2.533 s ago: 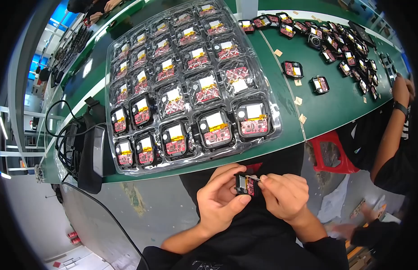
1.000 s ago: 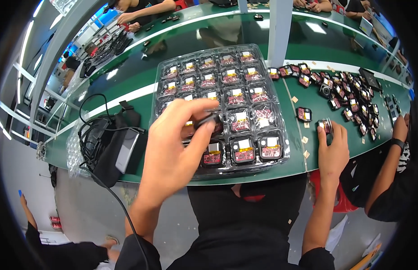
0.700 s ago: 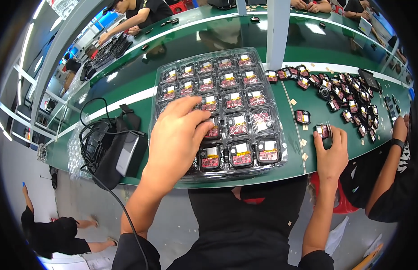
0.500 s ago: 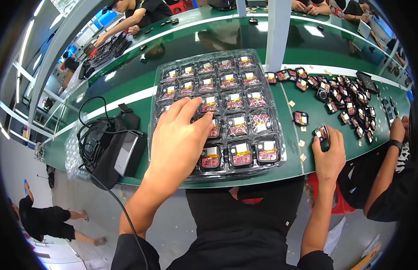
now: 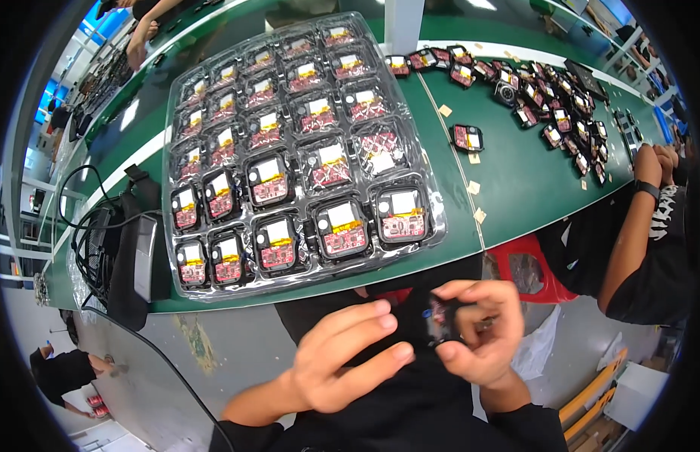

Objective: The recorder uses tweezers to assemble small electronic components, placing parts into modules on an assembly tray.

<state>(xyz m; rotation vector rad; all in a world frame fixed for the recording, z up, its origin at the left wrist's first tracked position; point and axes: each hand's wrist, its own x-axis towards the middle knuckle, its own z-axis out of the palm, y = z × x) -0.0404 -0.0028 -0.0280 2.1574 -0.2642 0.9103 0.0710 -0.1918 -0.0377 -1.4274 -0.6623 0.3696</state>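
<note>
Record one small black-cased unit [image 5: 438, 320] in the grip of the right hand [image 5: 486, 331], pinched at the edges between thumb and fingers, turned nearly edge-on, above the lap and off the desk [image 5: 508, 181]. Record the left hand [image 5: 342, 358] as open, fingers spread toward the unit, nothing visible in it, apparently just short of contact.

Judge a drop to be the main risk: held by the edges only, could fall to the lap or the floor [image 5: 237, 339] through a slackened thumb or a clumsy handover. Regard the exposed red board as open to harm from a careless press of the fingertips. Note a clear tray [image 5: 312, 276] of similar units near the front edge of the desk; could be jolted by a raised hand or a tug on the black cable [image 5: 143, 335].

Cannot make out detail on the held unit, owing to blur and steep angle. Cannot rule out a further small object within the curled right fingers. Find glare over the rear tray units; cannot verify seating. Find the loose heap [image 5: 561, 117] overlapped, not countable. Find a co-worker [image 5: 640, 241] at right, partly cut off by the dark rim.
</note>
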